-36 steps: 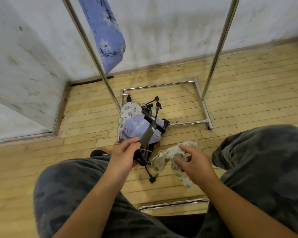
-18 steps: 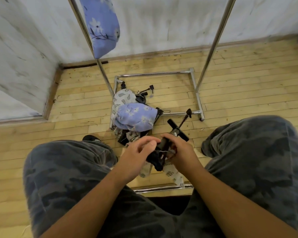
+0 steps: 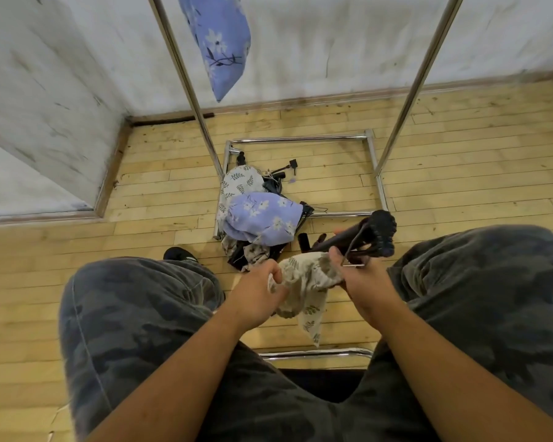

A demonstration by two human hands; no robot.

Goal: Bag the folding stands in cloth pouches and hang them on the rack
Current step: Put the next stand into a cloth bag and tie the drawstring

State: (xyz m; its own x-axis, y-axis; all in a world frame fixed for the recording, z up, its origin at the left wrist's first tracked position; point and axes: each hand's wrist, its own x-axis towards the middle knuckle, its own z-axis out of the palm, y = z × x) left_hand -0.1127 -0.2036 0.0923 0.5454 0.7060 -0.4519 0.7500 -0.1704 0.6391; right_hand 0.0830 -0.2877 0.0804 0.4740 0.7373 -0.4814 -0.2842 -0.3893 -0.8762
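Observation:
Between my knees, my right hand (image 3: 366, 283) grips a black folding stand (image 3: 369, 236), its feet pointing up and to the right. A beige leaf-print cloth pouch (image 3: 307, 282) hangs between both hands. My left hand (image 3: 257, 290) pinches its left edge, and my right hand holds the other edge against the stand. On the floor ahead lies a pile with a blue floral pouch (image 3: 264, 221), a white leaf-print pouch (image 3: 241, 181) and more black stands (image 3: 281, 173). A filled blue floral pouch (image 3: 219, 43) hangs from the chrome rack (image 3: 186, 74).
The rack's chrome base frame (image 3: 300, 140) lies on the wooden floor, with its right upright (image 3: 419, 74) rising beside it. A white wall corner stands at left. My legs in camouflage trousers flank the work area. A chrome bar (image 3: 316, 354) runs below my hands.
The stand was lifted from the pile by my left hand and passed to my right. My left hand now holds the beige pouch, raised off the floor to the stand.

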